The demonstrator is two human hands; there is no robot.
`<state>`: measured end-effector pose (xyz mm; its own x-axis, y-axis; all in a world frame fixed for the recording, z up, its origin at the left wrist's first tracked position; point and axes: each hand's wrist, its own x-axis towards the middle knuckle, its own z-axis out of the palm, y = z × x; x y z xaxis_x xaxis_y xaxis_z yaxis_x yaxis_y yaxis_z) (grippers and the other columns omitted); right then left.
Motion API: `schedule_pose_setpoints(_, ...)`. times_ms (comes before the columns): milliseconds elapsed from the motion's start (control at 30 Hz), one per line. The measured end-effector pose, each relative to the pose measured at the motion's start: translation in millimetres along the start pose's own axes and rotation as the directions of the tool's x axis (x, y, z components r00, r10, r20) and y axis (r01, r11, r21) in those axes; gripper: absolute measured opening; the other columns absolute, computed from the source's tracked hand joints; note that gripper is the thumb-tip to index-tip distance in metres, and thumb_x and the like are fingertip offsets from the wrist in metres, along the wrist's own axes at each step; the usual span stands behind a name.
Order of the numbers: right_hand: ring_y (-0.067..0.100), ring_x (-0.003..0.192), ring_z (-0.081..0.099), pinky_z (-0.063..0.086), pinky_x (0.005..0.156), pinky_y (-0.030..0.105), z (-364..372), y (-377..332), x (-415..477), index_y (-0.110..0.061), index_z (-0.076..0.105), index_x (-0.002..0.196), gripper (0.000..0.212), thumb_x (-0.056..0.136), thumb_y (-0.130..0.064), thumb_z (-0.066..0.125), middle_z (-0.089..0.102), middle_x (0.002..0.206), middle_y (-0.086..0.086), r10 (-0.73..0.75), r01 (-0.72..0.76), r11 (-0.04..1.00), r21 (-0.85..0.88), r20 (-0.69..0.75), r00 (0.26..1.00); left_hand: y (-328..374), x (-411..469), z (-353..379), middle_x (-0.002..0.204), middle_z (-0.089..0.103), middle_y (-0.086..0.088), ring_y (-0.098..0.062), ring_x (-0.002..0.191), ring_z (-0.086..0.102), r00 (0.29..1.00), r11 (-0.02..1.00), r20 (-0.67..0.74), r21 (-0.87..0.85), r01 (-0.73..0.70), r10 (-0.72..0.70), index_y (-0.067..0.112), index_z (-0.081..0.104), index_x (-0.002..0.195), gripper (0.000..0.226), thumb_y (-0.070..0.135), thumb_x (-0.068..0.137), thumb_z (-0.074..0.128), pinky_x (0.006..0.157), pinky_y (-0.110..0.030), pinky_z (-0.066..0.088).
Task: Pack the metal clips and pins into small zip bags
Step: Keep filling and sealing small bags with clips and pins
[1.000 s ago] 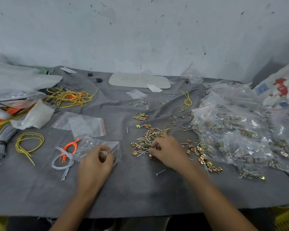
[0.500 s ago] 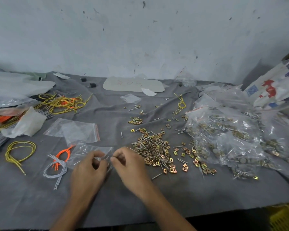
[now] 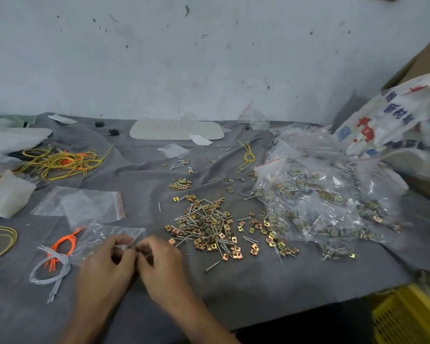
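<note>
The 2 hands meet low on the gray surface point(image 3: 246, 281). The left hand point(image 3: 104, 266) pinches the near edge of 1 small zip bag point(image 3: 109, 234), which lies flat there. The right hand point(image 3: 163, 266) touches the left one, and its fingers point(image 3: 147, 249) are curled at the bag's mouth. Blur hides what they hold, so I cannot tell. The pile of metal clips and pins point(image 3: 204, 227) lies loose just right of the right hand. Filled bags point(image 3: 320, 199) sit farther right.

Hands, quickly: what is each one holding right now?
Left hand: pinches the small zip bag at its mouth.
Right hand: curled there, grip cannot be told.
</note>
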<state>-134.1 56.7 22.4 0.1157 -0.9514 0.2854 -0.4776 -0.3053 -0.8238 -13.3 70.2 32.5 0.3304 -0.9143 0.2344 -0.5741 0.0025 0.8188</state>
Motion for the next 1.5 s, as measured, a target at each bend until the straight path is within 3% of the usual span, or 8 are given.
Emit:
schedule_pose_setpoints(467, 0.016, 0.11, 0.052, 0.039, 0.094, 0.03, -3.8, 1.0, 1.2, -0.023, 0.061, 0.111, 0.019, 0.095, -0.029, 0.054, 0.063, 0.116, -0.002, -0.031, 0.037, 0.99, -0.136, 0.05, 0.998, 8.6, -0.6, -4.6, 0.075, 0.071, 0.003, -0.023, 0.076, 0.067, 0.998, 0.998, 0.036, -0.027, 0.05, -0.049, 0.032, 0.068, 0.091, 0.025, 0.037, 0.068, 0.057, 0.079, -0.047, 0.053)
schedule_pose_setpoints(733, 0.011, 0.106, 0.054, 0.046, 0.092, 0.033, -1.5, 3.7, 2.8, -0.028, 0.056, 0.105, 0.014, 0.094, -0.036, 0.053, 0.061, 0.11, -0.008, 0.049, -0.048, 0.993, -0.111, 0.005, 0.999, 14.6, -3.8, -6.7, 0.073, 0.071, 0.007, -0.019, 0.077, 0.067, 0.995, 0.995, 0.044, -0.036, 0.096, -0.094, 0.04, 0.066, 0.086, 0.022, 0.038, 0.066, 0.058, 0.08, -0.045, 0.052)
schedule_pose_setpoints(933, 0.023, 0.117, 0.041, 0.039, 0.1, 0.037, 6.0, 10.7, 4.5, -0.026, 0.06, 0.124, 0.032, 0.096, -0.032, 0.045, 0.054, 0.123, 0.002, -0.013, 0.045, 0.96, -0.275, 0.115, 0.993, 15.4, -3.8, -4.9, 0.071, 0.071, 0.004, -0.021, 0.078, 0.067, 0.996, 0.994, 0.044, -0.074, 0.08, -0.077, 0.033, 0.069, 0.089, 0.025, 0.038, 0.067, 0.059, 0.081, -0.046, 0.051)
schedule_pose_setpoints(1000, 0.026, 0.115, 0.042, 0.04, 0.098, 0.039, 5.9, 12.7, 5.4, -0.026, 0.059, 0.126, 0.034, 0.096, -0.032, 0.043, 0.055, 0.121, 0.004, -0.03, 0.068, 0.954, -0.291, 0.132, 0.991, 14.1, -3.1, -2.6, 0.069, 0.07, 0.001, -0.021, 0.075, 0.066, 0.996, 0.994, 0.036, -0.067, 0.085, -0.082, 0.031, 0.069, 0.088, 0.012, 0.031, 0.076, 0.069, 0.077, -0.044, 0.05)
schedule_pose_setpoints(1067, 0.029, 0.115, 0.044, 0.041, 0.099, 0.04, 6.1, 14.3, 6.4, -0.025, 0.059, 0.125, 0.034, 0.095, -0.029, 0.043, 0.056, 0.12, 0.005, -0.037, 0.077, 0.954, -0.29, 0.141, 0.989, 10.3, -0.6, -0.4, 0.067, 0.069, -0.002, -0.021, 0.074, 0.066, 0.996, 0.995, 0.028, -0.037, 0.089, -0.088, 0.029, 0.07, 0.088, 0.018, 0.012, 0.084, 0.075, 0.075, -0.043, 0.049)
schedule_pose_setpoints(1167, 0.025, 0.116, 0.048, 0.041, 0.102, 0.037, 4.0, 11.7, 6.5, -0.029, 0.06, 0.126, 0.037, 0.093, -0.029, 0.043, 0.059, 0.122, 0.002, -0.037, 0.06, 0.98, -0.192, 0.117, 0.992, 7.5, 1.3, 0.0, 0.065, 0.068, -0.002, -0.024, 0.072, 0.066, 0.995, 0.996, 0.041, -0.009, 0.091, -0.091, 0.03, 0.069, 0.088, 0.025, 0.006, 0.084, 0.074, 0.076, -0.044, 0.05)
schedule_pose_setpoints(1267, 0.019, 0.109, 0.056, 0.045, 0.098, 0.034, -15.7, 10.6, 9.0, -0.026, 0.066, 0.117, 0.031, 0.092, -0.026, 0.048, 0.064, 0.114, -0.001, -0.098, 0.104, 0.99, -0.099, 0.066, 0.993, 7.4, 1.1, 1.3, 0.064, 0.068, 0.002, -0.022, 0.071, 0.066, 0.998, 0.998, 0.022, -0.019, 0.057, -0.057, 0.033, 0.068, 0.086, 0.017, 0.018, 0.085, 0.074, 0.074, -0.044, 0.051)
schedule_pose_setpoints(1500, 0.011, 0.096, 0.062, 0.051, 0.087, 0.032, -116.1, 50.1, 56.8, -0.021, 0.072, 0.106, 0.018, 0.096, -0.016, 0.057, 0.07, 0.104, -0.004, -0.073, 0.046, 0.963, -0.266, -0.092, 0.993, 4.2, 2.9, 1.9, 0.067, 0.067, 0.019, -0.014, 0.074, 0.064, 0.996, 0.996, 0.004, -0.005, 0.084, -0.084, 0.036, 0.068, 0.085, 0.021, 0.015, 0.083, 0.072, 0.07, -0.039, 0.047)
